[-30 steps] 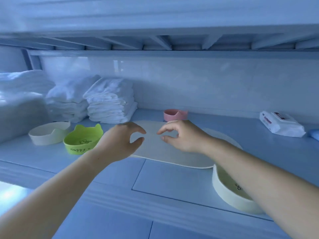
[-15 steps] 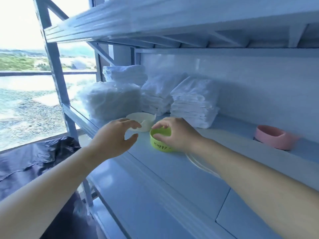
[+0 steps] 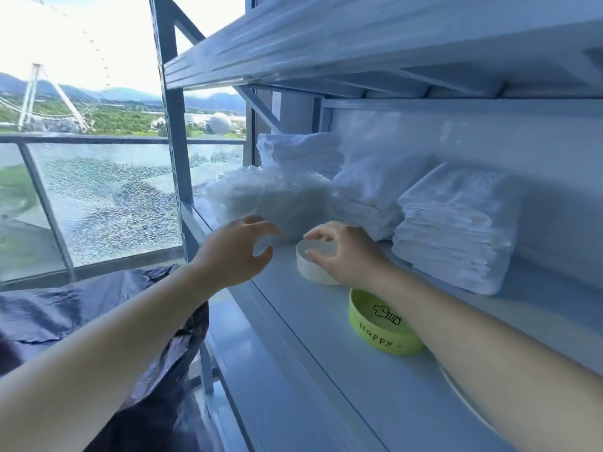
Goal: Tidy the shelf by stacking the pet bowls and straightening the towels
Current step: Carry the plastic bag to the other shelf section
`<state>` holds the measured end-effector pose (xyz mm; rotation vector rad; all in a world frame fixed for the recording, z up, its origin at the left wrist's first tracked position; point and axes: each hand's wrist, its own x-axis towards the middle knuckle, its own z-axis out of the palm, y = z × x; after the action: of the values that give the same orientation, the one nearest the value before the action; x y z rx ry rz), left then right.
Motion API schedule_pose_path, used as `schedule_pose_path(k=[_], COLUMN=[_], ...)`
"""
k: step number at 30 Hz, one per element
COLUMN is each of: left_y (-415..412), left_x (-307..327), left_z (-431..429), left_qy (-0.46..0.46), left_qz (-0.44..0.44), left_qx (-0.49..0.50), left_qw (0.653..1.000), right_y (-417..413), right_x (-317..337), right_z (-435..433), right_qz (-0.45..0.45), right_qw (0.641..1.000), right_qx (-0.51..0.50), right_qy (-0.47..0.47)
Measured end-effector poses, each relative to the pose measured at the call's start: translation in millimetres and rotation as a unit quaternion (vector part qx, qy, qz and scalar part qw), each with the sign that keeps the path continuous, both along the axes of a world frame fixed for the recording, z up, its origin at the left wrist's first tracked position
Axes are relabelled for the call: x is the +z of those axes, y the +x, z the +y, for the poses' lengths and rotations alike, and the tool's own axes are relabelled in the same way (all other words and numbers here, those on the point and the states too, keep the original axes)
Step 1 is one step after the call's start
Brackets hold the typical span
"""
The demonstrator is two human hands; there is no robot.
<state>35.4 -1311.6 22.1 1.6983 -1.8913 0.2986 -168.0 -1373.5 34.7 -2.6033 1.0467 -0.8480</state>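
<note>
Shelf [image 3: 326,370] of smooth pale-blue metal, seen from its left end beside a window. Along its back stand stacks of folded white towels [image 3: 453,230], soft and slightly uneven, and a crinkly plastic-wrapped bundle [image 3: 261,197]. In front sit a round glossy green bowl [image 3: 375,331] lettered "Happy" and, just beyond it, a plain round white bowl [image 3: 313,272]. The right hand [image 3: 349,256] curls over the white bowl's rim, gripping it. The left hand [image 3: 235,252] hovers beside it, fingers loosely spread, holding nothing

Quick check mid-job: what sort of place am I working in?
Likely a storage nook beside a window: metal shelf, folded towels, a white bowl and green bowl, cracked glass railing outside.
</note>
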Motion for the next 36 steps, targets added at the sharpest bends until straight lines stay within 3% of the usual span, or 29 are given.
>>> schedule_pose_path(k=[4,8,15,19,24,27,32,34,36], left_y=[39,87,133,133,118,109,132,148,159], left_x=[14,23,21,18,10,4,20,27,28], left_z=[-32,-56,-98,-112,-112,-107,-107,-113,-120], left_qy=[-0.033,-0.046,0.033,0.028,-0.008,-0.031,-0.049,-0.031,0.015], left_qz=[-0.006,-0.035,-0.084,-0.036,0.002,-0.025,-0.052,-0.016,-0.043], left_qx=[-0.001,0.003,-0.044,-0.083,-0.078,-0.079,-0.163,-0.162,-0.145], left_qw=[0.999,0.998,0.995,0.996,0.997,0.996,0.984,0.986,0.988], right_y=[26,62,133,154,148,129,105,105,111], right_x=[-2,-7,8,3,5,12,24,28,29], right_z=[-14,-23,-54,-73,-91,-101,-105,-100,-90], right_qz=[-0.017,0.023,0.04,0.087,0.059,0.06,0.047,0.042,0.052], right_qw=[1.0,0.999,0.996,0.989,0.988,0.988,0.994,0.995,0.995], right_qx=[-0.001,-0.013,-0.035,-0.053,-0.035,-0.005,0.022,0.021,0.021], right_qy=[0.005,-0.02,-0.077,-0.107,-0.138,-0.139,-0.092,-0.084,-0.077])
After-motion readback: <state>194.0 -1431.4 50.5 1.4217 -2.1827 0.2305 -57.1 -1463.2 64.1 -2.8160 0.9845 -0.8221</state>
